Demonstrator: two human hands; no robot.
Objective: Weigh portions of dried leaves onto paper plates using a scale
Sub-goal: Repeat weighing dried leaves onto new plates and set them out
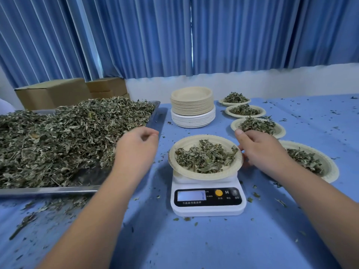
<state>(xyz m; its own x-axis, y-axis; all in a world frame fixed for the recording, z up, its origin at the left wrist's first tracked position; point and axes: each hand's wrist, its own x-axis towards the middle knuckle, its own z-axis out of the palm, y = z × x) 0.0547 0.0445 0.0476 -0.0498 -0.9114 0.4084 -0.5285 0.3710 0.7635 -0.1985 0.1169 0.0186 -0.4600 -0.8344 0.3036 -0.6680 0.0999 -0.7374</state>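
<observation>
Step in hand, as I judge it: portion done, about to lift off.

- Plate (pixel 206 176) sits on the scale (pixel 207 199), between my hands, with a loose heap of leaves (pixel 206 158) in it.
- Display (pixel 191 196) too blurred to read.
- Right hand (pixel 262 150): fingertips at the plate's right rim, thumb raised clear. Cannot tell if it grips yet.
- Left hand (pixel 136 148): hovers just left of the plate, fingers loosely curled, nothing seen in it.
- Tray (pixel 48 190) left of the left hand, piled high with bulk leaves.
- Stack (pixel 192 105) of unused plates beyond the scale.
- Filled plates (pixel 279 133) in a row, beyond and beside the right hand.

Next move calls for a level lift, so nothing spills, then setting the plate down by the row.
</observation>
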